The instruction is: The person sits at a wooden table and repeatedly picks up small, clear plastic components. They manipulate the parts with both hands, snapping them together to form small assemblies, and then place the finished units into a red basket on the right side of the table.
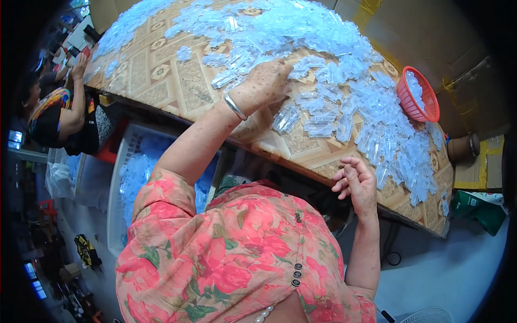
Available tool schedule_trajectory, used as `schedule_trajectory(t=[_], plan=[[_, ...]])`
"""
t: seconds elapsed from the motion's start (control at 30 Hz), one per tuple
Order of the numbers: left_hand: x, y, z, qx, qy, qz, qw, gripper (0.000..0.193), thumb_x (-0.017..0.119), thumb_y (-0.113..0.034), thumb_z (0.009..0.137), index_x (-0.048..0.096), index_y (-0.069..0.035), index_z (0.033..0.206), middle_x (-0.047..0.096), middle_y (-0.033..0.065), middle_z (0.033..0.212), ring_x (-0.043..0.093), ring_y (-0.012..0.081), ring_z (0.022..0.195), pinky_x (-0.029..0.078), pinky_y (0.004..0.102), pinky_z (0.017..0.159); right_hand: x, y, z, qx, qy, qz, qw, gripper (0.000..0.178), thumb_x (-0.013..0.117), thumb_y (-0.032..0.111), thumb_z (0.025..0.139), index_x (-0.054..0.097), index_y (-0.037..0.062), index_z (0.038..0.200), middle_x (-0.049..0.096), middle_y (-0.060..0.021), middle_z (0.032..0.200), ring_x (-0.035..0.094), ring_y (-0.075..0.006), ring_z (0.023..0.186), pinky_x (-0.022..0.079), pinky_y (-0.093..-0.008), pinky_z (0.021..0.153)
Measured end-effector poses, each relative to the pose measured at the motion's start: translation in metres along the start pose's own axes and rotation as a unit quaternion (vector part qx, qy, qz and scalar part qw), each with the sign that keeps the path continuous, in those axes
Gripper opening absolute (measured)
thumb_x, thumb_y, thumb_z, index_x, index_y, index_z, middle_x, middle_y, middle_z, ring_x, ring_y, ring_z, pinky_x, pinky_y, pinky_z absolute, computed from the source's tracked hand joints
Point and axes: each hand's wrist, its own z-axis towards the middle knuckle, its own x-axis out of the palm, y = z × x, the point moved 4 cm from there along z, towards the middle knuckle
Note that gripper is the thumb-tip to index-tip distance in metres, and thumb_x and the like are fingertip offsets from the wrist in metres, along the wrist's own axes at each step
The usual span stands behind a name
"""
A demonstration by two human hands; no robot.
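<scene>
Many small clear, bluish plastic pieces (pixel 318 32) lie in a broad heap across the patterned table. Over their near edge is my left hand (pixel 266 83), a metal bracelet on its wrist. Its fingers curl downward and inward, slightly blurred, and what they hold is hidden. Just to its right, short rows of clear rectangular plastic pieces (pixel 320 121) lie side by side on the tabletop. My right hand (pixel 358 183) hovers at the table's front edge with bent fingers spread apart. Nothing shows between them, and loose pieces lie beyond it.
A red plastic basket (pixel 417 110) with clear pieces stands at the table's right side. Cardboard (pixel 425 43) rises behind it. Below the table's left front is a white crate (pixel 116 204) of similar pieces. Another person (pixel 59 113) sits at the far left.
</scene>
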Motion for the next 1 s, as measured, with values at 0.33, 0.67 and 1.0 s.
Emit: schedule_trajectory(t=[0.33,0.67,1.0], plan=[[-0.001,0.001,0.008,-0.008,-0.008,-0.131,0.991,0.050,0.076,-0.018,0.085,0.062,-0.006,0.131,0.066,0.0156,0.118,0.069,0.0281,0.084,0.056,0.0389,0.078,0.001,0.003,-0.005,0.023,0.003,0.019,1.000,0.033,0.062,0.020,0.103,0.057,-0.0012,0.127,0.070,-0.0091,0.091,0.067,-0.0083,0.068,0.050,-0.0173,0.050],[0.019,0.005,0.032,0.030,0.018,-0.036,0.999,0.061,0.080,-0.029,0.083,0.058,-0.006,0.134,0.062,0.0198,0.118,0.065,0.0373,0.100,0.053,0.0442,0.088,0.003,0.004,-0.004,0.021,-0.020,0.007,1.000,0.030,0.061,0.016,0.102,0.058,-0.0012,0.126,0.070,-0.0084,0.090,0.067,-0.0079,0.068,0.049,-0.0167,0.049],[0.007,0.012,0.000,-0.056,-0.011,-0.114,0.992,0.036,0.080,-0.030,0.085,0.060,-0.003,0.097,0.065,0.0091,0.083,0.064,0.0283,0.074,0.052,0.0362,0.069,0.004,0.002,-0.004,0.015,-0.027,0.003,1.000,0.028,0.061,0.016,0.103,0.058,-0.0009,0.126,0.070,-0.0078,0.090,0.066,-0.0070,0.066,0.048,-0.0161,0.048]])
